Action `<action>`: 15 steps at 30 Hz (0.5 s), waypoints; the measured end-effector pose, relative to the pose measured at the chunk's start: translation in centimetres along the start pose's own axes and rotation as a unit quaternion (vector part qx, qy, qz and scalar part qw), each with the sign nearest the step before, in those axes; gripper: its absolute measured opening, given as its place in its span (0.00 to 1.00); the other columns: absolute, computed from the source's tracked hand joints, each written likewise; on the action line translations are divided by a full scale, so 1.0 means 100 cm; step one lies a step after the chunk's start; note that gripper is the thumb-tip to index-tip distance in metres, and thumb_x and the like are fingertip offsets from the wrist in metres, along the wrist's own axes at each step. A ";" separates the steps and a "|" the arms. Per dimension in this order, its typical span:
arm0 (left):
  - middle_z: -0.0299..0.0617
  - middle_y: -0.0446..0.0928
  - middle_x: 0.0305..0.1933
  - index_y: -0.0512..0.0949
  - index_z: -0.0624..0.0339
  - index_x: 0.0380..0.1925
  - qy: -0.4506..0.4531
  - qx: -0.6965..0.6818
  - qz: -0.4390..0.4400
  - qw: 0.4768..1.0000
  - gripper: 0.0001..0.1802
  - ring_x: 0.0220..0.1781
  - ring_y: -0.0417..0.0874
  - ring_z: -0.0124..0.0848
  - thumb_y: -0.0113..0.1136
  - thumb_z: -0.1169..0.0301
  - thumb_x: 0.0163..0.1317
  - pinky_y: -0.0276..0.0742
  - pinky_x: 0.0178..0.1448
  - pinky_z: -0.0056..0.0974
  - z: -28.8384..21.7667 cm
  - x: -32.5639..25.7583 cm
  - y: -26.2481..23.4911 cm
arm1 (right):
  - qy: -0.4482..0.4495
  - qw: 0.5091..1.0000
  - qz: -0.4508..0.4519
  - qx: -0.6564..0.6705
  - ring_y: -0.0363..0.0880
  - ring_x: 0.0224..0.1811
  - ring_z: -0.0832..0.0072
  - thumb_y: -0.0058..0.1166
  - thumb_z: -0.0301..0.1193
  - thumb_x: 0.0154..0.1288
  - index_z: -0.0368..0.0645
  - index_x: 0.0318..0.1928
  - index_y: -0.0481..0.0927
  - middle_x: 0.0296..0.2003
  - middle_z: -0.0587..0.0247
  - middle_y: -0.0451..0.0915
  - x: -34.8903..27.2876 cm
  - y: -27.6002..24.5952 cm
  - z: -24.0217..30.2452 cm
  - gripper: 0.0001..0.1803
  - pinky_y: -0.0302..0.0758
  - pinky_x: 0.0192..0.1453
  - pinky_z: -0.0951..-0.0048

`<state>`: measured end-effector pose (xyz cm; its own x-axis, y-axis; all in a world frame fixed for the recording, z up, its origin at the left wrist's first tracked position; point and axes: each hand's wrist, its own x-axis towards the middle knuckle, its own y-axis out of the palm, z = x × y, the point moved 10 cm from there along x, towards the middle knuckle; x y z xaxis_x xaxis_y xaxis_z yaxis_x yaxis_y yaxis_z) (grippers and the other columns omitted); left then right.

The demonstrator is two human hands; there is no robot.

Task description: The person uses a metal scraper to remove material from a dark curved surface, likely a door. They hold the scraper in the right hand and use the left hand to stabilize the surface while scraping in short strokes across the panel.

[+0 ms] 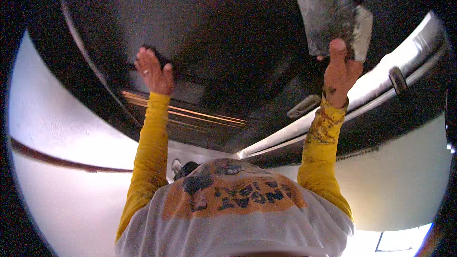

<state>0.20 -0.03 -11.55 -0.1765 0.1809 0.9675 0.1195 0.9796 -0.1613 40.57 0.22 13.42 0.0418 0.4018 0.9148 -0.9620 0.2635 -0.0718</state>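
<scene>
Both my arms, in yellow sleeves, reach up to a dark grey overhead surface [214, 28]. My right hand [340, 74] grips a broad metal trowel [331, 16] smeared with grey-white filler, its blade held flat near the dark surface. The right sleeve is spotted with the same stuff. My left hand [154, 71] lies with fingers together and thumb apart against the dark surface. A small dark thing [161, 58] shows behind its fingers; whether the hand holds it is unclear.
A bright metal rail [376, 85] runs diagonally below my right hand, with a small dark fitting [397, 81] on it. Thin wood-coloured strips [190, 114] sit under my left wrist. White walls [57, 128] curve around, and a lit window [400, 240] is at the lower right.
</scene>
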 end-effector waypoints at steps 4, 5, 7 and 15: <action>0.64 0.45 0.79 0.49 0.68 0.75 -0.017 0.002 0.013 1.000 0.42 0.81 0.43 0.60 0.30 0.44 0.76 0.31 0.80 0.60 0.006 0.002 -0.002 | 0.060 0.992 0.032 0.105 0.82 0.31 0.79 0.63 0.37 0.67 0.39 0.53 0.81 0.41 0.65 0.85 0.006 -0.021 -0.002 0.20 0.78 0.26 0.78; 0.64 0.45 0.80 0.48 0.69 0.75 -0.022 0.007 0.018 1.000 0.42 0.81 0.43 0.60 0.30 0.44 0.76 0.32 0.80 0.61 0.007 0.003 -0.001 | 0.089 0.992 0.067 0.066 0.81 0.25 0.80 0.65 0.38 0.65 0.39 0.50 0.83 0.36 0.66 0.85 0.004 -0.017 -0.006 0.19 0.78 0.26 0.76; 0.64 0.44 0.80 0.47 0.71 0.75 -0.038 0.011 0.028 0.999 0.43 0.81 0.42 0.59 0.29 0.44 0.76 0.32 0.80 0.61 0.011 0.003 0.002 | 0.117 0.988 0.094 0.023 0.81 0.22 0.81 0.65 0.40 0.65 0.38 0.48 0.83 0.33 0.65 0.86 0.000 -0.010 -0.011 0.19 0.79 0.27 0.76; 0.63 0.43 0.80 0.48 0.71 0.75 -0.038 -0.010 0.039 0.998 0.43 0.82 0.41 0.58 0.34 0.44 0.75 0.30 0.80 0.62 0.001 0.009 -0.006 | 0.118 0.989 0.047 0.077 0.83 0.28 0.79 0.64 0.38 0.66 0.37 0.53 0.80 0.34 0.59 0.86 -0.025 0.001 -0.021 0.21 0.81 0.31 0.75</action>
<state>-0.09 -0.47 -10.64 -0.2388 0.2628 0.9348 0.1555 0.9606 -0.2303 40.95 1.09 10.30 -0.0050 0.6158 0.7879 -0.9935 0.0866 -0.0740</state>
